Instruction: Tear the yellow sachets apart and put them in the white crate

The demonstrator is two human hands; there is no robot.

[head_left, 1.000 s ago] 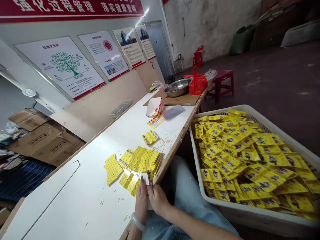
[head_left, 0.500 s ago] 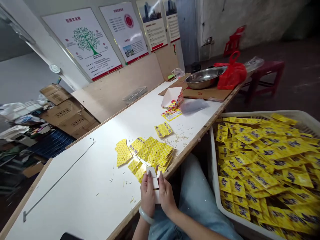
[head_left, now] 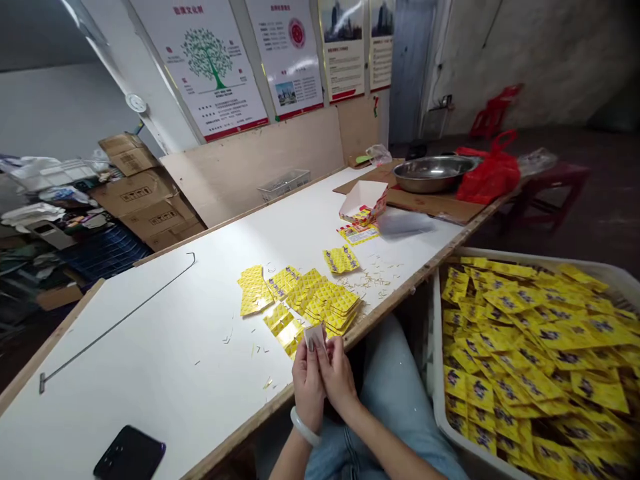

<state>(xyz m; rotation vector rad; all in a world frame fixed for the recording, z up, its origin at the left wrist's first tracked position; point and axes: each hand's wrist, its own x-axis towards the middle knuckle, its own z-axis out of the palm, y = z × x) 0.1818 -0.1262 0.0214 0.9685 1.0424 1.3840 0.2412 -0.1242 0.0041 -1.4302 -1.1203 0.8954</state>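
Observation:
Close to the table's near edge, my left hand (head_left: 307,375) and my right hand (head_left: 339,375) are pressed together around a small white card (head_left: 315,333). Its upper end sticks out between the thumbs; the lower part is hidden by my fingers, so I cannot tell whether it is a single card or a stack. Just beyond my fingertips lie overlapping yellow printed packet sheets (head_left: 325,297). A separate yellow piece (head_left: 287,327) lies flat to their left, and another pile (head_left: 254,291) sits further left.
To my right stands a white crate (head_left: 440,393) heaped with yellow packets (head_left: 530,353). The white table (head_left: 200,320) carries a phone (head_left: 130,453), a thin metal rod (head_left: 120,320), an open box (head_left: 364,200), a steel basin (head_left: 435,173), a red bag (head_left: 490,175) and scattered offcuts.
My hands have drawn closer together, and less of the white card shows. The view has tilted and shifted, bringing more of the phone into sight.

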